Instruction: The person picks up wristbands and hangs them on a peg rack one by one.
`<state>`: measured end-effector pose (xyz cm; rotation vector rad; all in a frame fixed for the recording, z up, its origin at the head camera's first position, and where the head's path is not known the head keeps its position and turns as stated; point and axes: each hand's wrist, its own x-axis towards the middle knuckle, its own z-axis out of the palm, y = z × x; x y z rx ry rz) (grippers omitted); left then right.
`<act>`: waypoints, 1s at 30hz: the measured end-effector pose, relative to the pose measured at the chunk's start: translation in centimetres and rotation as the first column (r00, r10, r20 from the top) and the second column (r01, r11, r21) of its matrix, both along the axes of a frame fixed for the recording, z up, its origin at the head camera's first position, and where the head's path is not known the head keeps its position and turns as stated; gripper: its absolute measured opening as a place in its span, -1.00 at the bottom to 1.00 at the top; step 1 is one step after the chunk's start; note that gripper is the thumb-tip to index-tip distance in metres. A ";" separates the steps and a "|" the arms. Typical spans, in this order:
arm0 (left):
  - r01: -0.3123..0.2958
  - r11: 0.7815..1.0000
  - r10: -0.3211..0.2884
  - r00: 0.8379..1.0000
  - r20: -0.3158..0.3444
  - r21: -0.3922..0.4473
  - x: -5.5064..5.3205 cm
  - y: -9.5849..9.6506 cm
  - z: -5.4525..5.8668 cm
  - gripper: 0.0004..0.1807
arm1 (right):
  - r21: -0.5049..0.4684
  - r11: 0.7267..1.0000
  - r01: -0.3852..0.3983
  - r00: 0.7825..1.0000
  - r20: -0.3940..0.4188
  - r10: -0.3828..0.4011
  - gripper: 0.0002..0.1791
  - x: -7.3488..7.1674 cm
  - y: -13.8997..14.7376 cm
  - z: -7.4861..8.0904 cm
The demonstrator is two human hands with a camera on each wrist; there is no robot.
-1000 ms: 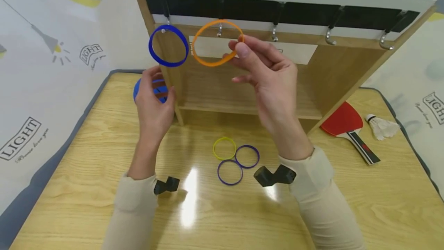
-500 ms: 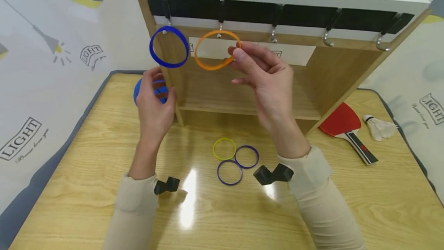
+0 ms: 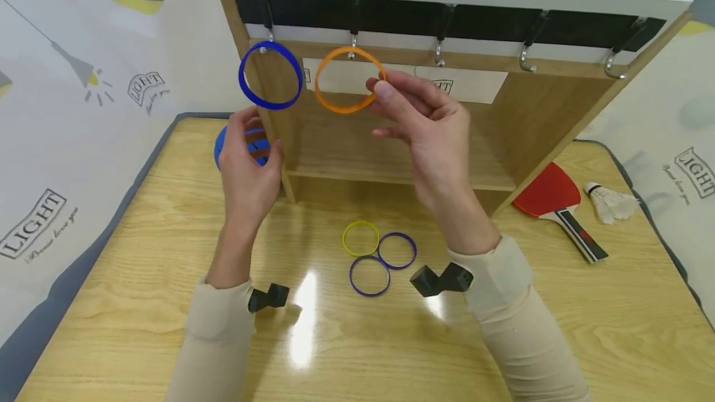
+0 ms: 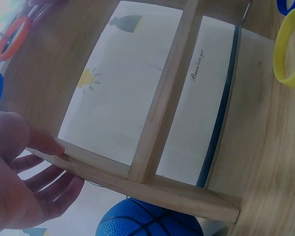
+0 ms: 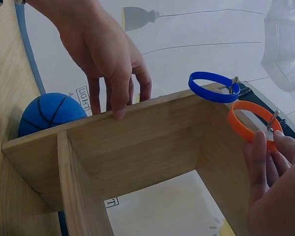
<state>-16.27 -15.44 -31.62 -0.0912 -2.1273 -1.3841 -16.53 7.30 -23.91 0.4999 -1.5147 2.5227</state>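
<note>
My right hand (image 3: pixel 432 126) pinches an orange wristband (image 3: pixel 342 110) between thumb and fingers at its right side. The band hangs at the second hook (image 3: pixel 351 54) from the left, whose tip shows inside the loop; whether the band bears on it I cannot tell. On the first hook hangs a blue wristband (image 3: pixel 272 105). Over at the left, my left hand (image 3: pixel 249 172) holds the side panel of a wooden shelf (image 5: pixel 152 118). The left wrist view has its thumb (image 4: pixel 46 142) on the inner face and the other fingers beyond the panel.
A yellow band (image 3: pixel 360 255) and two dark blue bands (image 3: pixel 370 294) lie on the table (image 3: pixel 357 352). Right of the shelf are a red table tennis bat (image 3: pixel 553 191) and a shuttlecock (image 3: pixel 611 203). Behind my left hand sits a blue ball (image 5: pixel 51 115). Several hooks line the rack.
My right hand has moved slightly down with the orange wristband, whose top edge now sits lower, near the hook's tip. My left hand has stayed in place on the side panel.
</note>
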 end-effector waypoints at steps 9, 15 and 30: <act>-0.003 1.000 0.003 1.000 0.002 0.000 0.1 0.1 0.0 -0.54 | 0.087 0.995 0.044 0.999 0.000 -0.044 -0.72 0.1 0.5 -0.5; -0.003 1.000 0.003 1.000 -0.010 -0.005 0.2 0.2 0.1 -0.54 | 0.193 0.980 0.056 0.996 0.054 -0.068 -0.69 1.0 2.1 -2.3; -0.013 1.000 0.013 1.000 0.008 0.002 0.7 0.6 0.7 -0.54 | 0.965 0.174 -0.199 0.980 0.200 0.008 -0.71 4.9 9.6 -9.3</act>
